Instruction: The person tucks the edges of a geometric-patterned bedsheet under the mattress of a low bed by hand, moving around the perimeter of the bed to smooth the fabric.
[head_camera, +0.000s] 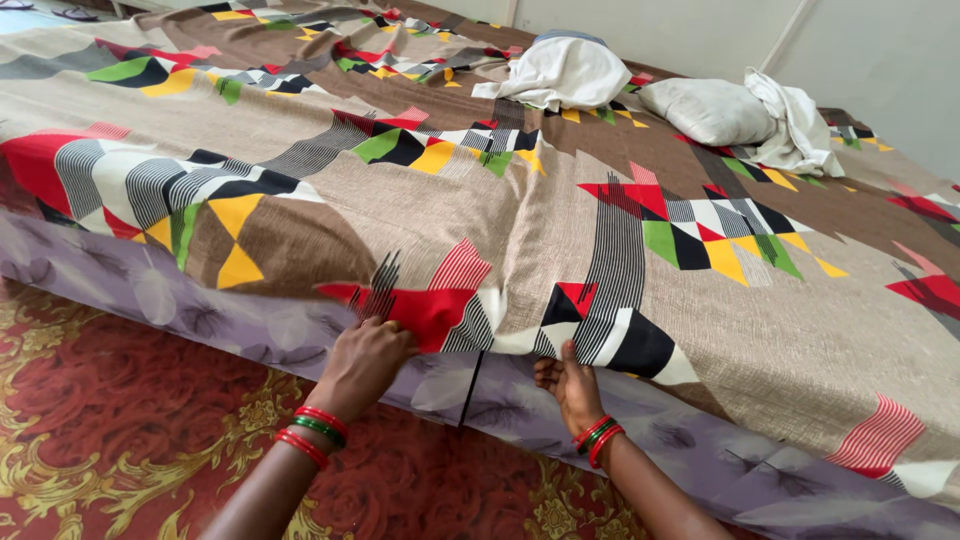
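A brown bedsheet (420, 200) with red, yellow, green and black geometric shapes lies spread over a bed. My left hand (362, 362) grips its hanging front edge, fingers closed on the cloth. My right hand (568, 388) pinches the same edge a little to the right, thumb on top. Both wrists wear red and green bangles. Under the sheet's edge a grey-purple mattress cover (250, 325) with a leaf print shows.
A white pillow (708, 108) and crumpled white cloths (562, 72) lie at the far side of the bed. A red carpet with gold floral pattern (120, 430) covers the floor by the bed. A pale wall (880, 50) stands behind.
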